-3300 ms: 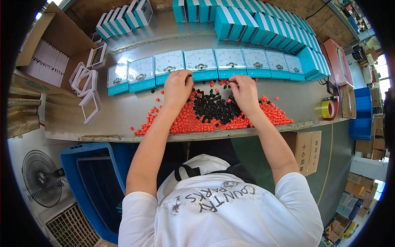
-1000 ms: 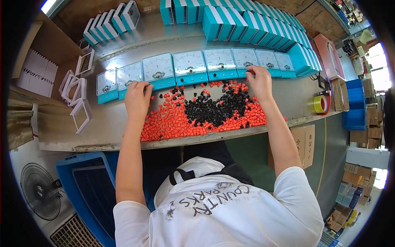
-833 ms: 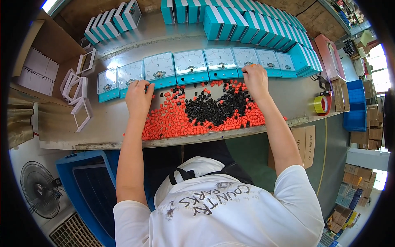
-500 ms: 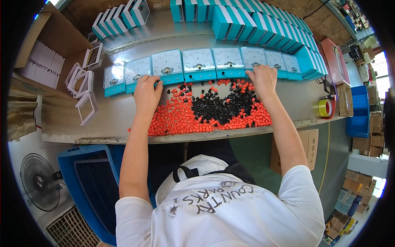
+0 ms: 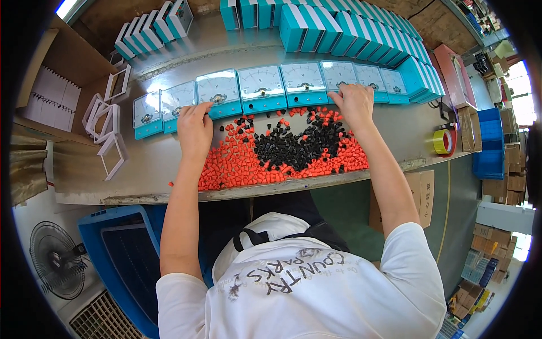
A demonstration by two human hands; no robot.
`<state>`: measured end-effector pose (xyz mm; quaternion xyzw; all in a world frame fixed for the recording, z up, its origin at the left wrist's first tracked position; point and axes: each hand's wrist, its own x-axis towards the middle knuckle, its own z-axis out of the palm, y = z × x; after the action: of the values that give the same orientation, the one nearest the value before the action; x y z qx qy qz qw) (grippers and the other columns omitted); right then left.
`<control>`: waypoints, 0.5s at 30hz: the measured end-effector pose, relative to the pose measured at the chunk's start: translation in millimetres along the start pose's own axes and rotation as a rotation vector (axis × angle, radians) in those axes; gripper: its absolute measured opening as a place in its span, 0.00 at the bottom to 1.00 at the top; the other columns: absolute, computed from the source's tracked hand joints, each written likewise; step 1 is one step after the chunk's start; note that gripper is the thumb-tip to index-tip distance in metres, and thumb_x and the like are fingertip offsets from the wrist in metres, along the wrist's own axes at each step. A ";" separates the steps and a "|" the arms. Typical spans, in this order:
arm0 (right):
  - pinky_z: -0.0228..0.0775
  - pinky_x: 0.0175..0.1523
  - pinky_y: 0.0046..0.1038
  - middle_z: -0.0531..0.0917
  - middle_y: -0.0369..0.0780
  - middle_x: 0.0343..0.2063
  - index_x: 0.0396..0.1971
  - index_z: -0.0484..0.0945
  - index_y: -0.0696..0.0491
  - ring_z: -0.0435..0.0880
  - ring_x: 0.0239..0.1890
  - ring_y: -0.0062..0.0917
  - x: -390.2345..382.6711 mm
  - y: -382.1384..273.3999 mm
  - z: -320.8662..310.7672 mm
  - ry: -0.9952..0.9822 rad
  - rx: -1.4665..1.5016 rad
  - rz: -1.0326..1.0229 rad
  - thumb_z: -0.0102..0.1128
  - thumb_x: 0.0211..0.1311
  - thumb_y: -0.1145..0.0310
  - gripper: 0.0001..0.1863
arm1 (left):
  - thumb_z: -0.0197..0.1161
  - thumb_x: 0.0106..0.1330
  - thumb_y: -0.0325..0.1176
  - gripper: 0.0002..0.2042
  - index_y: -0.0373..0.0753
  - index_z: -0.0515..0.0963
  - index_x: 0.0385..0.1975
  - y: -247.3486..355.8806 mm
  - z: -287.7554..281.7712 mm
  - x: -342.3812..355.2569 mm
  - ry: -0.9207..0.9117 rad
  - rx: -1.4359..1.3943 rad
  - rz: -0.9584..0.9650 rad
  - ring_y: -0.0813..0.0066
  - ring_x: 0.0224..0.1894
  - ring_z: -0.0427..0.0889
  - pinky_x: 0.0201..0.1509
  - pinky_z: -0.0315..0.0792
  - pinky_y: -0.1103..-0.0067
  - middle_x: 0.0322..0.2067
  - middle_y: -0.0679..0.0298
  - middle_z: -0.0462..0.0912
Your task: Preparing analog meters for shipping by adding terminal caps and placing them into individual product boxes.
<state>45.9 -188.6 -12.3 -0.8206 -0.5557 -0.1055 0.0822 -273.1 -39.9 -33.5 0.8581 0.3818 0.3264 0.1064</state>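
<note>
A row of teal panel meters with clear faces stands across the bench, including a middle meter (image 5: 261, 85). My left hand (image 5: 195, 129) is at the lower left corner of one teal meter (image 5: 217, 90), with thumb and fingers pinched together; what they hold is too small to make out. My right hand (image 5: 353, 106) reaches the lower front of another meter (image 5: 337, 72), its fingers bent and closed, their tips partly hidden. Between my forearms lie many loose red caps (image 5: 231, 164) and a heap of black caps (image 5: 293, 147).
Teal-and-white meters (image 5: 353, 37) stand packed at the back. White frames (image 5: 110, 155) and an open carton (image 5: 84, 68) are at left. A yellow tape roll (image 5: 440, 142) lies at right. Below the bench edge are a blue bin (image 5: 93, 226), a fan (image 5: 55, 257) and a carton (image 5: 415, 192).
The whole view has shifted slightly, so the meters and caps appear farther left. Both hands stay by the same meters, with only slight finger movement.
</note>
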 end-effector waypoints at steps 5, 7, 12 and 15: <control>0.58 0.42 0.32 0.76 0.36 0.18 0.17 0.78 0.51 0.75 0.31 0.29 -22.3 -7.9 -0.4 0.078 0.193 -0.081 0.64 0.45 0.66 0.07 | 0.59 0.50 0.23 0.07 0.37 0.78 0.30 17.0 -2.0 -14.0 -0.108 0.037 -0.014 0.59 0.36 0.74 0.41 0.69 0.70 0.28 0.59 0.78; 0.58 0.42 0.32 0.76 0.36 0.19 0.18 0.79 0.50 0.74 0.32 0.28 -26.7 -14.7 7.1 0.115 0.222 -0.165 0.63 0.46 0.66 0.05 | 0.59 0.51 0.23 0.06 0.37 0.78 0.29 15.0 2.4 -22.6 -0.169 0.054 -0.028 0.59 0.36 0.74 0.41 0.69 0.69 0.28 0.59 0.78; 0.59 0.42 0.33 0.76 0.36 0.23 0.18 0.78 0.49 0.73 0.35 0.27 -24.8 -29.0 23.5 0.140 0.209 -0.293 0.59 0.46 0.69 0.03 | 0.61 0.52 0.26 0.05 0.36 0.78 0.28 8.6 2.8 -31.5 -0.208 0.040 -0.047 0.58 0.36 0.75 0.41 0.70 0.69 0.29 0.58 0.78; 0.60 0.40 0.33 0.76 0.35 0.23 0.21 0.80 0.49 0.73 0.35 0.29 -25.4 -35.1 25.8 0.027 0.050 -0.299 0.62 0.44 0.69 0.02 | 0.60 0.53 0.27 0.05 0.36 0.78 0.29 10.5 -3.5 -31.2 -0.225 -0.038 -0.136 0.57 0.36 0.75 0.41 0.70 0.69 0.29 0.58 0.78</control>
<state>6.3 -191.9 -43.3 -0.7250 -0.6729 -0.1137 0.0933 -284.7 -69.9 -41.2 0.8591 0.4187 0.2274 0.1869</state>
